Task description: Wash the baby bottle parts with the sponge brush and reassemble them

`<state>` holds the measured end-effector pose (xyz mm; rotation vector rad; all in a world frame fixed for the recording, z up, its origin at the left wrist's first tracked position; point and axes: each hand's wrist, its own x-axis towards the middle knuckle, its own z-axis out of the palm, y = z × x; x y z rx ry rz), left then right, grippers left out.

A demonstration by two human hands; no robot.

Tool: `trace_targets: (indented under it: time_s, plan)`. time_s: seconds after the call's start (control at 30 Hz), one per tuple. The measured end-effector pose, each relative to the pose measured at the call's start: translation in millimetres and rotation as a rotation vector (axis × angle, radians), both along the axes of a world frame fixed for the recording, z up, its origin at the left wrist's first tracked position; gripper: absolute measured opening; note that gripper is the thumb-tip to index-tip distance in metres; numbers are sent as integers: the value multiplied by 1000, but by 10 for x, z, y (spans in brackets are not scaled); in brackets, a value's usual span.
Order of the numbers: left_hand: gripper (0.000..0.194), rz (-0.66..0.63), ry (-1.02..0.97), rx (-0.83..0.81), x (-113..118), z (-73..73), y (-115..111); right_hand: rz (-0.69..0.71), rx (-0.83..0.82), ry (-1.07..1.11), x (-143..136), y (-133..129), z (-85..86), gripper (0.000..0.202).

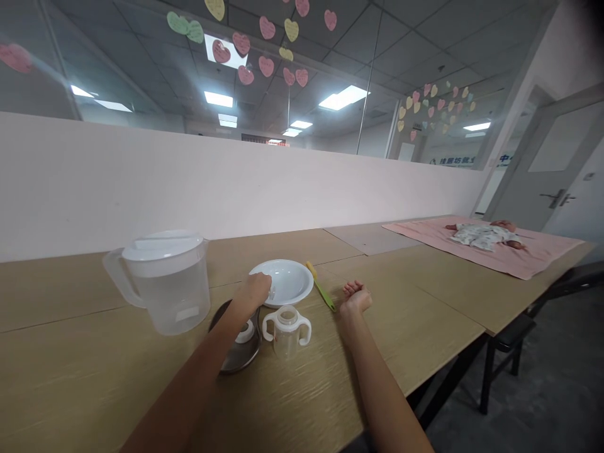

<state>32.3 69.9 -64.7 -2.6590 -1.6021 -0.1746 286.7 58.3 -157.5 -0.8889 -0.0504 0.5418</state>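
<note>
My left hand (258,288) is closed at the left rim of a white bowl (302,289). A small clear piece shows below its fingers, too indistinct to name. Under my left forearm is a round metal bowl (245,358), partly hidden, with a white ring-shaped cap (245,332) in it. A clear baby bottle (285,343) with two white handles stands upright and uncapped in front of the white bowl. My right hand (357,297) rests palm up on the table, fingers loosely curled and holding nothing. Between it and the bowl lies a green-handled bottle brush (324,292) with a yellow sponge head.
A lidded translucent pitcher (174,296) with liquid stands at left. On the wooden table (415,321), a baby doll (486,236) lies on a pink cloth (519,263) at far right. A low wall (264,189) with glass above borders the back; a dark stool (512,333) stands at right.
</note>
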Motion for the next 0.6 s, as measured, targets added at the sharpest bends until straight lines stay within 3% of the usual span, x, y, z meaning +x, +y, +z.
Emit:
trace_targets:
  time_s: [0.13, 0.27, 0.4, 0.6]
  plan:
    - [19, -55, -110, -106, -40, 11, 52, 15, -2, -10, -26, -17, 31, 15]
    - [15, -210, -320, -253, -64, 68, 89, 81, -21, -37, -75, -23, 50, 14]
    - [29, -296, -571, -277, -41, 123, 100, 183, -77, -92, -124, -14, 36, 21]
    - [38, -288, -1226, -415, -32, 370, -54, 272, -143, -211, -190, -9, -46, 27]
